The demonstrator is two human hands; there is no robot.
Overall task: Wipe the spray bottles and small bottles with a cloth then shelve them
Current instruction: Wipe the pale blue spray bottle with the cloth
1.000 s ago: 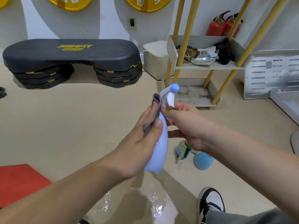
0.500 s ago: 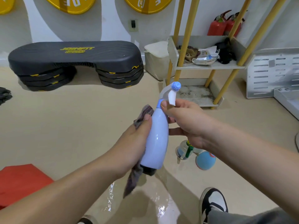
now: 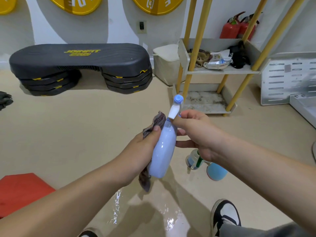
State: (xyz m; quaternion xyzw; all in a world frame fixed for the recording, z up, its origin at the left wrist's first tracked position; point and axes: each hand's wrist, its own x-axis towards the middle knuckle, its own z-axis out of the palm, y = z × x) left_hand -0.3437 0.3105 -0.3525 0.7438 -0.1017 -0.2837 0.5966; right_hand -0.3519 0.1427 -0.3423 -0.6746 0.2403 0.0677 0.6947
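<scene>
A pale blue spray bottle (image 3: 165,147) with a white trigger and blue nozzle is held upright in mid air. My right hand (image 3: 196,132) grips its neck just under the trigger. My left hand (image 3: 142,151) wraps a dark striped cloth (image 3: 154,124) round the bottle's left side, with a cloth end hanging below it. On the floor behind my right wrist stand a small clear bottle (image 3: 192,159) with a green part and a blue bottle (image 3: 217,171). The yellow-posted shelf rack (image 3: 220,71) stands at the back right.
A black step platform (image 3: 80,65) on stacked risers sits at the back left. A white bin (image 3: 165,64) stands beside the rack, red fire extinguishers (image 3: 236,28) behind it. A red mat (image 3: 22,190) lies at the lower left, a shoe (image 3: 225,214) at the lower right. The floor below shines wet.
My left hand with the cloth has slid down from the bottle's neck to its body. The bottle has tilted slightly and the cloth end now hangs under it.
</scene>
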